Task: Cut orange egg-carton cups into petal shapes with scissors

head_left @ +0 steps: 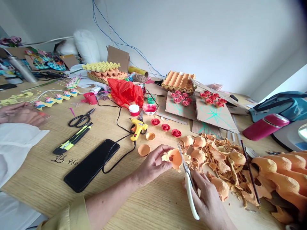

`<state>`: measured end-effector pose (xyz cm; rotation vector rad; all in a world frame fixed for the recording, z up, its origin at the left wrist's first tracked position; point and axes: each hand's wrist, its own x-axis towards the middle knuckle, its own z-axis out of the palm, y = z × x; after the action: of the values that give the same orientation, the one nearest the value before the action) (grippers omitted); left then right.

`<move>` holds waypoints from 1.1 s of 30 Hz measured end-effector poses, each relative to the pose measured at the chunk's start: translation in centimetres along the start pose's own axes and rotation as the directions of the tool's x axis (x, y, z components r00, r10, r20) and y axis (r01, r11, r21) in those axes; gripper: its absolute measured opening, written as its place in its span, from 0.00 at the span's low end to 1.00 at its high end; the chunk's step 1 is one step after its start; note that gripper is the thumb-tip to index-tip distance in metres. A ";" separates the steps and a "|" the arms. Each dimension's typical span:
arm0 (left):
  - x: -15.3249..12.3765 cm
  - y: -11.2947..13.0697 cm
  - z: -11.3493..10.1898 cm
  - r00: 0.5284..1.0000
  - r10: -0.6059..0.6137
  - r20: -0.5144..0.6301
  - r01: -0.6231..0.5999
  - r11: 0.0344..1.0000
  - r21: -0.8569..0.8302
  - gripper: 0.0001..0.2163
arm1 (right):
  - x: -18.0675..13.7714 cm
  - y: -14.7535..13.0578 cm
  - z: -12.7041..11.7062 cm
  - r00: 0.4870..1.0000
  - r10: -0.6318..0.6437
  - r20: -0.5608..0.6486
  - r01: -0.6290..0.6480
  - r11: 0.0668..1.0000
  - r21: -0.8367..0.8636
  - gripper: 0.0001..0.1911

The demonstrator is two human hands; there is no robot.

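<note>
Between the thumb and fingers of my left hand (153, 166) is an orange egg-carton cup (176, 157) with a ragged rim. My right hand (208, 198) grips white-handled scissors (189, 195), whose blades touch the right edge of the cup. Just beyond the scissors lies a heap of orange carton scraps (217, 156) with several uncut cups in it. To the left of the cup, two trimmed cups, a larger one (144, 150) and a smaller one (150, 136), rest on the table. Three red paper roses (165, 127) stand in a row behind them.
A yellow glue gun (137, 127) and its cord lie beside a black phone (88, 167), a utility knife (73, 139) and black scissors (81, 118). Cardboard with red roses (213, 111) is behind. Right are an egg tray (283, 175) and pink flask (265, 127). Another person's hands (22, 114) are at left.
</note>
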<state>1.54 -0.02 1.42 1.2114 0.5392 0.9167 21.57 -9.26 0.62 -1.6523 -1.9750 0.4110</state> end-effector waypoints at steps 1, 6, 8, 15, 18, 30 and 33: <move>0.0 0.1 0.0 1.000 -0.003 -0.009 0.003 1.000 0.000 0.21 | 0.0 0.0 0.0 1.000 0.005 -0.001 -0.005 1.000 0.001 0.19; -0.2 0.5 0.0 0.999 -0.027 -0.037 0.026 0.999 -0.019 0.19 | 0.2 -0.2 0.2 0.998 0.061 -0.022 -0.061 0.998 0.033 0.21; -0.2 0.4 -0.1 0.998 -0.047 -0.031 0.046 0.998 -0.048 0.19 | 0.2 -0.2 0.2 0.997 0.075 -0.010 -0.074 0.996 0.050 0.20; 0.2 -1.0 -0.5 0.997 -0.049 0.054 0.059 0.975 -0.213 0.23 | 0.2 0.2 0.4 0.994 0.106 0.009 -0.107 0.993 0.049 0.19; 0.3 -1.0 -0.4 0.995 -0.064 0.070 0.074 0.985 -0.153 0.27 | 0.1 0.2 0.5 0.996 0.092 0.012 -0.092 0.995 0.046 0.19; 0.2 -1.5 -0.4 1.000 0.027 -0.009 -0.027 0.998 0.052 0.24 | 0.2 0.0 -0.5 1.000 0.003 0.007 -0.003 1.000 0.002 0.14; 0.0 -1.6 -0.3 1.000 0.018 -0.003 -0.018 0.996 0.092 0.23 | 0.3 0.1 -0.5 0.998 -0.063 0.013 0.064 0.996 -0.066 0.13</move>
<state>1.77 0.10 -0.15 1.2993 0.5793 0.9177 21.95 -9.02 1.04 -1.6256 -2.0641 0.3350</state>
